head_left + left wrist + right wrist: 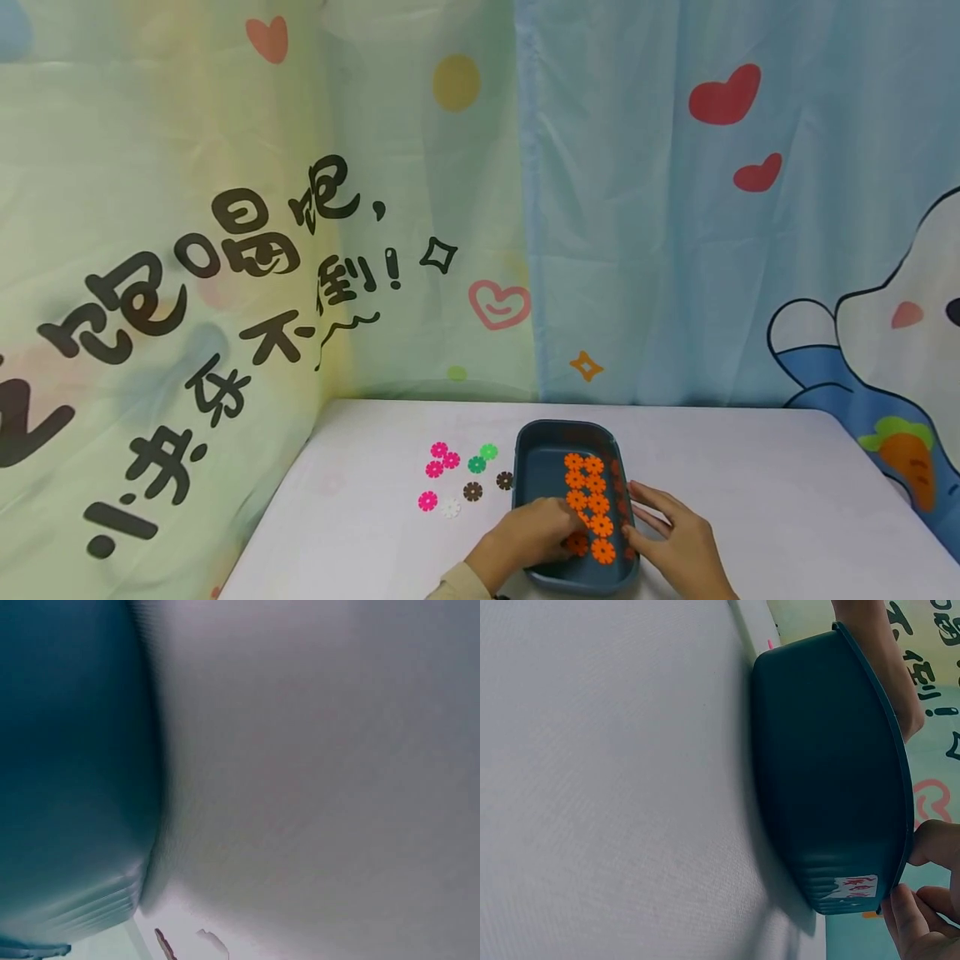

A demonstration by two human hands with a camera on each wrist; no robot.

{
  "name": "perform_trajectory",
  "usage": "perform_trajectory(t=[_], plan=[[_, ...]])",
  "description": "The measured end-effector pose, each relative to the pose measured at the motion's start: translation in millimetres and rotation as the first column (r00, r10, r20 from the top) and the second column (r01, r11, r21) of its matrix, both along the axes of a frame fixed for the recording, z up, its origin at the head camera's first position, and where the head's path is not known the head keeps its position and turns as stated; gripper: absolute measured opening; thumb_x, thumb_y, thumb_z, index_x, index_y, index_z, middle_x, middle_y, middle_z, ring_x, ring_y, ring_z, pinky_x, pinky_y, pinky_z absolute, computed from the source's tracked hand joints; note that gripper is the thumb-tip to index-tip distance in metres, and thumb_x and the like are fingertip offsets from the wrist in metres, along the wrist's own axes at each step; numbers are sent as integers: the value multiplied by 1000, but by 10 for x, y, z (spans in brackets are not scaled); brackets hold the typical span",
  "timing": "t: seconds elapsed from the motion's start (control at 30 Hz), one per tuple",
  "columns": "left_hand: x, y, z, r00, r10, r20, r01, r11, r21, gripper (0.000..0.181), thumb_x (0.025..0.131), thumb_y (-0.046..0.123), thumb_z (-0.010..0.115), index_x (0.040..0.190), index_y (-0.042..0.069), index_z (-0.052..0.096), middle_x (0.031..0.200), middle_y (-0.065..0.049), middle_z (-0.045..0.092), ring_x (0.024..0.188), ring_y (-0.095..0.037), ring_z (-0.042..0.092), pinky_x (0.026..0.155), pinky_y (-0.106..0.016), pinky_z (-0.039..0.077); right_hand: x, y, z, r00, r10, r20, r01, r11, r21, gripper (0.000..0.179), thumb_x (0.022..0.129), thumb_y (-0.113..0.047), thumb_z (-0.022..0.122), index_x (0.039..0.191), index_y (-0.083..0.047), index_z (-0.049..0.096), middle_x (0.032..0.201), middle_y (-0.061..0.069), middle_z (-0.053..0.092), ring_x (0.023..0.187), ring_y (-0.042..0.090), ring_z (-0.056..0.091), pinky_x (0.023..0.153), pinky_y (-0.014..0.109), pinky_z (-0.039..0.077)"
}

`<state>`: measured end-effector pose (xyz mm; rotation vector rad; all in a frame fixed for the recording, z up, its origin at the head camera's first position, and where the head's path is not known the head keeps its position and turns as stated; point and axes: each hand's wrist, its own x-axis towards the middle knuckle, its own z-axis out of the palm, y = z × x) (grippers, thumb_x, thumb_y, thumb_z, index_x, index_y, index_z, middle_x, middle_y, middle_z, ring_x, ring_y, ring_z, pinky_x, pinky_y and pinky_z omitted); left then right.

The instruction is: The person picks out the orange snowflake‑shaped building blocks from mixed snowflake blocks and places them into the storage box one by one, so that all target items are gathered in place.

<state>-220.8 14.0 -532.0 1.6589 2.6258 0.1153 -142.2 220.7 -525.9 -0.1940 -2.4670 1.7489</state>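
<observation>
A dark blue-green tray [542, 475] stands on the white table, holding two columns of orange flower-shaped discs [597, 503]. My left hand [542, 530] reaches over the tray's left rim with curled fingers, its fingertips at an orange disc in the left column and partly covering it. At the right rim, my right hand [678, 542] pinches the tray edge between thumb and fingers. That grip also shows in the right wrist view, the thumb [932, 844] and fingers on either side of the rim at one corner. In the left wrist view only the tray's outer wall [71, 765] appears, without the hand.
Left of the tray lie several pink discs [427, 501], two green discs [477, 464], two brown discs [472, 492] and a pale white disc [451, 507]. A printed curtain [615, 208] hangs behind the table [757, 492].
</observation>
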Motion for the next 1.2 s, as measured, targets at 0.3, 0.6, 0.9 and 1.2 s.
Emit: perform_trajectory(t=[0.3,0.6,0.9,1.2], plan=[[-23,19,-17,998,-52,-33,52,999,-8,28,82,26,79,109,23,73,98,17,69,85,8,57,81,-8,45,-1,2,11,1000,-1,5,1,1000,0,63,80,0,77,137,-3,53,137,19,51,113,31,61,84,24,53],[-27,22,-23,997,-69,-31,69,998,-2,27,82,27,78,109,24,73,99,17,69,87,9,58,81,-7,45,4,-6,11,1000,-4,13,4,1000,3,63,80,0,77,138,-3,52,137,19,51,113,31,62,84,24,53],[-18,16,-21,997,-71,-30,71,997,9,28,83,26,78,110,23,72,101,17,68,88,10,57,83,-7,44,-5,1,-5,1000,-4,6,4,1000,7,63,79,0,77,137,-3,53,136,19,52,114,31,61,84,24,53],[-48,5,-16,999,-42,-4,42,997,70,27,84,29,77,110,22,73,97,16,68,84,8,55,80,-6,43,-8,22,-10,1000,12,-23,-12,1000,9,63,80,0,77,137,-2,52,136,18,52,116,33,59,85,25,53]])
